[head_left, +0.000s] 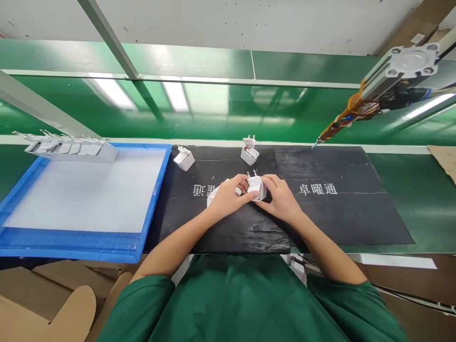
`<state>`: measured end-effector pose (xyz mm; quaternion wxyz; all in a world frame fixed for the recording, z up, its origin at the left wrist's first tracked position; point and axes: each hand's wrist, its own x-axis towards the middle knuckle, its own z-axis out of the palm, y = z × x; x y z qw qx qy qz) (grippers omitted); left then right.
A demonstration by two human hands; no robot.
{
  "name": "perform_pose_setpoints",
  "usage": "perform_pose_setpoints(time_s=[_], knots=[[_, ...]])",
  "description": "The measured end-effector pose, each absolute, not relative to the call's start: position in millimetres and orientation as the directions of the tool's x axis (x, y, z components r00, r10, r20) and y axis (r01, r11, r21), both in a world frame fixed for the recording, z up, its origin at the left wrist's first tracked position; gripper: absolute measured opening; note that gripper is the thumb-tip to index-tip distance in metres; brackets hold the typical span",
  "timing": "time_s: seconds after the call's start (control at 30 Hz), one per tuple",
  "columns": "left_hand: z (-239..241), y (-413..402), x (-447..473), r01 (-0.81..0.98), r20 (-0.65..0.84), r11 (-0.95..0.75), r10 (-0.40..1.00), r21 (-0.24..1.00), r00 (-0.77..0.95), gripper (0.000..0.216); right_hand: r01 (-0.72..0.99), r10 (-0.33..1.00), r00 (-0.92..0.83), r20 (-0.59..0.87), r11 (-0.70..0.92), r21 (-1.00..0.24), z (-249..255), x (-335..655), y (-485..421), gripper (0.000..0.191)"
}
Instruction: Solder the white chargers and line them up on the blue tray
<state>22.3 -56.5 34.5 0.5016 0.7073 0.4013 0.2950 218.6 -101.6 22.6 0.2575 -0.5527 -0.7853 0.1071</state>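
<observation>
1. The left hand (228, 197) and right hand (282, 198) grip a white plug (255, 187) mid-frame.
2. The left hand partly hides another white thing (211, 198).
3. Blue tray (71, 243), left; machine (378, 91), upper right.

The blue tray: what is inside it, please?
Inside the blue tray: a white sheet and, at the far side, a row of white plugs. What the sheet covers cannot be seen.

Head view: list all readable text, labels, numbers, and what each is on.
"卓曜通": right black mat.
Left black mat: inverted white characters, partly behind the left hand; not fully readable.
White label on cardboard: too small.
White plug: nothing legible.
</observation>
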Motion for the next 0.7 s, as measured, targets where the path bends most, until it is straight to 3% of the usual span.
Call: perform_pose_setpoints(time_s=[0.17,0.3,0.5,0.6,0.7], knots=[[32.1,-50.3,16.0,0.154,0.041,-0.152,0.829,0.976,0.557,0.057,0.761,0.93,-0.189,0.316,0.342,-0.552,22.9,218.6,-102.8,0.046],[24.0,-45.2,13.5,0.101,0.051,-0.137,0.804,0.985,0.592,0.045,0.721,0.93,-0.143,0.338,0.332,-0.608,31.2,218.5,-104.7,0.047],[15.5,-54.9,20.3,0.222,0.197,-0.436,0.729,0.872,0.656,0.027,0.691,0.926,-0.097,0.365,0.327,-0.645,35.6,204.6,-107.0,0.05],[12.7,-61.9,25.8,0.14,0.248,-0.465,0.675,0.874,0.695,0.047,0.708,0.926,-0.059,0.373,0.302,-0.638,34.9,196.6,-109.8,0.06],[12.5,-63.5,28.6,0.082,0.292,-0.407,0.766,0.91,0.573,0.063,0.668,0.923,-0.151,0.354,0.359,-0.652,39.0,193.2,-113.0,0.068]])
